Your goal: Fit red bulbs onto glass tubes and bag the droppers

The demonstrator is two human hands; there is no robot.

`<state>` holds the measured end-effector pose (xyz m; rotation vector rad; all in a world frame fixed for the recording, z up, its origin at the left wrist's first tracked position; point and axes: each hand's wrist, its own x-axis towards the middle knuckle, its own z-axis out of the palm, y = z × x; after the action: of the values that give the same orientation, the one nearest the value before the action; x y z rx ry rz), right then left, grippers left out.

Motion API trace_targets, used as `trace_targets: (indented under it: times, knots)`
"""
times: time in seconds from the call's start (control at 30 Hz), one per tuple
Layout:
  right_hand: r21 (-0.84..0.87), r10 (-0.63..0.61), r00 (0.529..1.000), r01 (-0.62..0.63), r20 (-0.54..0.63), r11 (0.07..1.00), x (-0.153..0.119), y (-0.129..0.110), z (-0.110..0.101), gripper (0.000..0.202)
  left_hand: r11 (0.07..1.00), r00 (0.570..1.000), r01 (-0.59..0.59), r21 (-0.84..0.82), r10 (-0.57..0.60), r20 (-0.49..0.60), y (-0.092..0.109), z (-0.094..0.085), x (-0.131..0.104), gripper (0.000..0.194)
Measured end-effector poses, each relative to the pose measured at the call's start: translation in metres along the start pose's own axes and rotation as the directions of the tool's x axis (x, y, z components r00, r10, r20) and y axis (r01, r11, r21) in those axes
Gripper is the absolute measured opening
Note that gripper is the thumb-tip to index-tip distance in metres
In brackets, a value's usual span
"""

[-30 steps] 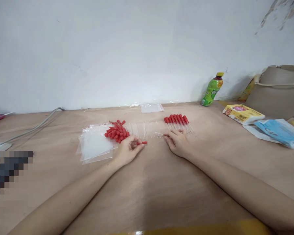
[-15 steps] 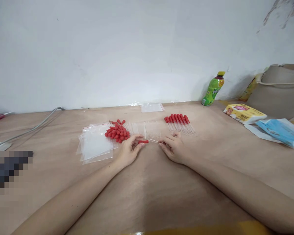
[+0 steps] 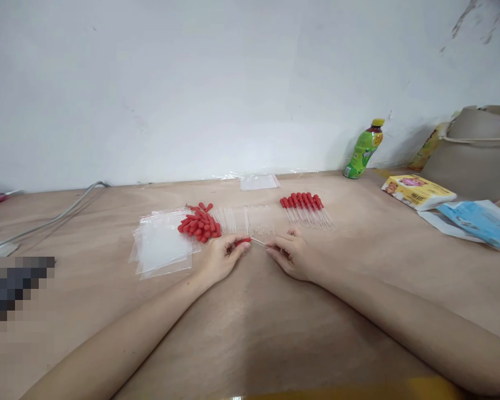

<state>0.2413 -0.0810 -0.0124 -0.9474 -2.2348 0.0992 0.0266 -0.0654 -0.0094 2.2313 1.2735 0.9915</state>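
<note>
Between the fingers of my left hand (image 3: 224,255) is a red rubber bulb (image 3: 244,241), its open end pointing right. My right hand (image 3: 292,254) pinches a thin clear tube (image 3: 259,242), whose left end meets the bulb. Left of them lies a heap of red bulbs (image 3: 199,224) beside stacked clear bags (image 3: 162,243). Behind my hands, loose clear tubes (image 3: 229,220) lie in a row. Several tubes with red bulbs on them (image 3: 303,203) rest side by side at the right.
A small clear bag (image 3: 259,181) lies near the wall. Farther right are a green bottle (image 3: 364,150), a yellow packet (image 3: 419,191), a blue packet (image 3: 481,222) and a grey bin (image 3: 475,153). A grey cable (image 3: 62,215) crosses the left side.
My left fingers have closed further over the red bulb, hiding more of it. My right hand has shifted slightly left, bringing the tube up to the bulb.
</note>
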Motion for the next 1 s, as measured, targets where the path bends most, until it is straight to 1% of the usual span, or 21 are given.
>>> trace_targets:
  times: [0.23, 0.4, 0.47, 0.53, 0.67, 0.73, 0.87, 1.0]
  knots:
    - [0.039, -0.024, 0.998, 0.022, 0.063, 0.999, 0.0, 0.005, -0.004, 0.018, 0.994, 0.995, -0.093, -0.057, 0.095, 0.034, -0.001, -0.003, -0.001, 0.023]
    - [-0.02, -0.074, 0.993, 0.076, 0.097, 0.997, 0.003, 0.009, -0.011, 0.019, 0.985, 0.981, -0.164, -0.053, 0.168, 0.095, 0.006, -0.007, -0.001, 0.018]
    - [-0.068, -0.098, 0.992, 0.104, 0.085, 0.992, 0.003, 0.009, -0.012, 0.019, 0.985, 0.977, -0.172, -0.025, 0.174, 0.122, 0.009, -0.008, -0.001, 0.017]
    - [-0.121, -0.119, 0.991, 0.125, 0.061, 0.985, 0.003, 0.009, -0.012, 0.021, 0.98, 0.973, -0.197, 0.021, 0.193, 0.124, 0.01, -0.009, -0.001, 0.016]
    - [-0.191, -0.132, 0.991, 0.131, 0.01, 0.973, 0.003, 0.01, -0.007, 0.023, 0.938, 0.944, -0.328, 0.111, 0.321, 0.073, 0.011, -0.009, 0.0, 0.015]
    - [-0.206, -0.123, 0.992, 0.119, -0.003, 0.971, 0.004, 0.009, -0.005, 0.024, 0.92, 0.929, -0.369, 0.129, 0.364, 0.058, 0.012, -0.008, 0.001, 0.015]
    - [-0.207, -0.083, 0.996, 0.084, 0.012, 0.975, 0.007, 0.004, -0.001, 0.026, 0.91, 0.923, -0.385, 0.151, 0.381, 0.058, 0.016, -0.008, 0.001, 0.015]
    - [-0.202, -0.055, 0.997, 0.067, 0.062, 0.977, 0.009, 0.001, 0.001, 0.031, 0.918, 0.93, -0.368, 0.149, 0.361, 0.073, 0.017, -0.009, 0.002, 0.017]
